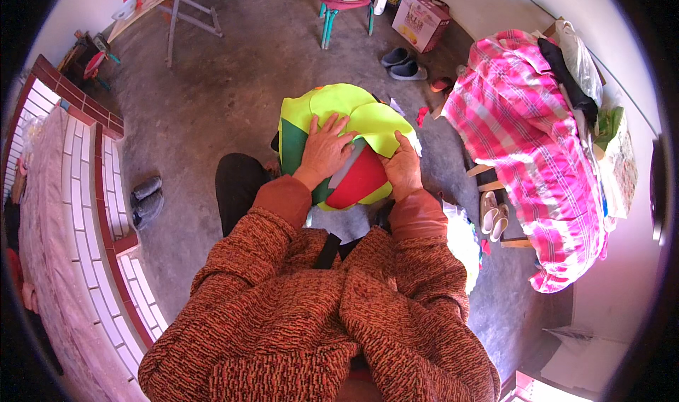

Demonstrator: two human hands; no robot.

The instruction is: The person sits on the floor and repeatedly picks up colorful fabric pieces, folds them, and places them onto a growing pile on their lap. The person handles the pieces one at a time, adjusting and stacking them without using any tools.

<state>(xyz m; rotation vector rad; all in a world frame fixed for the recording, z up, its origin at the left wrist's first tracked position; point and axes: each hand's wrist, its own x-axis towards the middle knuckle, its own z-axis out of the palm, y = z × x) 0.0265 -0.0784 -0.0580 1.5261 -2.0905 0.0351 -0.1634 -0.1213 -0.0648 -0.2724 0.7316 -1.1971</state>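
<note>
A round cloth piece (357, 115) of bright yellow-green petal-shaped panels with a green panel and a red panel (361, 181) lies on my lap. My left hand (325, 151) rests flat on its middle, fingers spread over the yellow-green and green cloth. My right hand (402, 167) presses the right side where the red panel meets a yellow-green petal, thumb and fingers pinching the cloth edge. Both forearms, in rust-brown knit sleeves, come up from the bottom.
A pink plaid cloth (527, 140) covers furniture at the right, with pale slippers (494, 214) beside it. Dark shoes (404, 64) and a cardboard box (421, 21) lie ahead near a teal stool (345, 9). A tiled ledge (85, 211) runs along the left, grey shoes (147, 200) by it.
</note>
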